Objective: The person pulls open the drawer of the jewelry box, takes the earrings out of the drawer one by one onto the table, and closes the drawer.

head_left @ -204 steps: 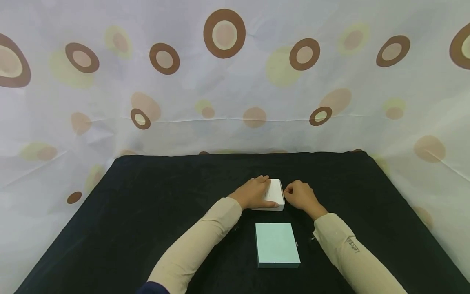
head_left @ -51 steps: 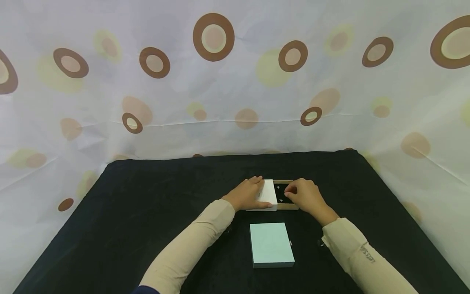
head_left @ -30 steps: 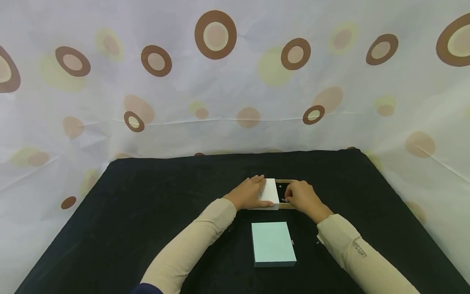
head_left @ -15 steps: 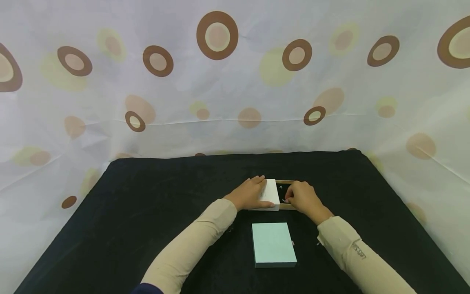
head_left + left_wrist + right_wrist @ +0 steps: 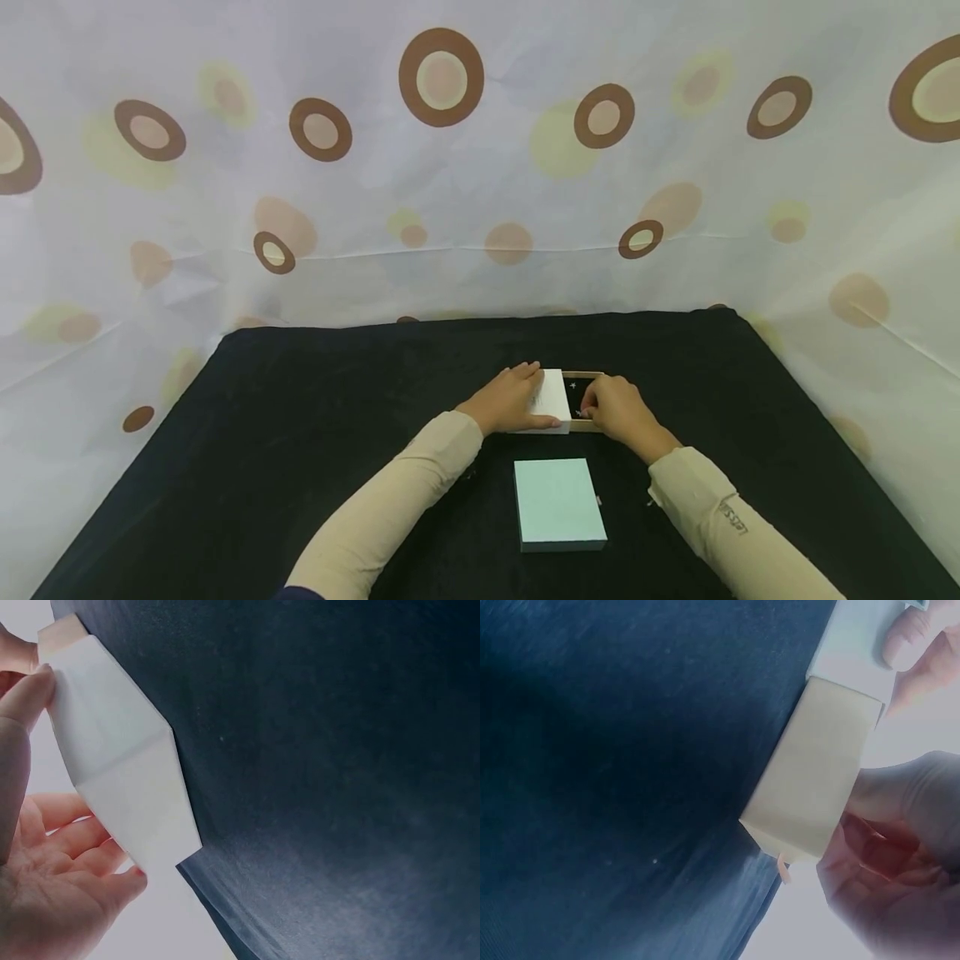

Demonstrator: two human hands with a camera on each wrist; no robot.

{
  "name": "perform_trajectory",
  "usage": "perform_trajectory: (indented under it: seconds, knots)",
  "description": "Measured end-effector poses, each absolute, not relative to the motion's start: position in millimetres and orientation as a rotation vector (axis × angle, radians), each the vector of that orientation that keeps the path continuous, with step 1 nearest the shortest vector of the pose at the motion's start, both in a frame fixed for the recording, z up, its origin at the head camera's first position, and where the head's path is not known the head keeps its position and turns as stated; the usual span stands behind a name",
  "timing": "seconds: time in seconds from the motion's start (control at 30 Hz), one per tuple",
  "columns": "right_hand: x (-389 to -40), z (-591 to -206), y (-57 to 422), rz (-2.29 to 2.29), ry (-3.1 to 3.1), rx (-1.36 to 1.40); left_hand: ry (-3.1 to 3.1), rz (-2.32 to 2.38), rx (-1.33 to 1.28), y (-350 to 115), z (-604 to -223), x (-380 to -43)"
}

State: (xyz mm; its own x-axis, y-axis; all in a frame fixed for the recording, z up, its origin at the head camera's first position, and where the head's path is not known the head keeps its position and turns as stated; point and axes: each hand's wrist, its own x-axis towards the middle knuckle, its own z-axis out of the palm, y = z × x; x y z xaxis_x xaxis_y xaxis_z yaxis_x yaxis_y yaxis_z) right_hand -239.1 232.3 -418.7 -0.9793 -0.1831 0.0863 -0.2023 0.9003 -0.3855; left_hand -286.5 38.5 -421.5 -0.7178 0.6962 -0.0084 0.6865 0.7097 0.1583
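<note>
One peach drawer tab [image 5: 784,868], right-wrist view only

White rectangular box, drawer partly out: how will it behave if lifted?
The white rectangular box probably stays stiff, given crisp edges. Its tan rectangular drawer sticks partly out, so might slide if tilted. Flat sides make rolling unlikely.

Cream sleeves [image 5: 386,515], dark printed lettering [image 5: 733,517]

Pale green box [image 5: 561,504] on black cloth [image 5: 337,400], circle-patterned white curtain [image 5: 465,187] behind.
</note>
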Motion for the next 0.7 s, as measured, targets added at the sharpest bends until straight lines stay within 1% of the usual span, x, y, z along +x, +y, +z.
perform_trajectory:
  seconds: [0.7]
  knots:
    - [-237.0,-420.5,233.1,0.657,-3.02,0.328,2.849,0.222,1.163,38.1,-420.4,-283.9]
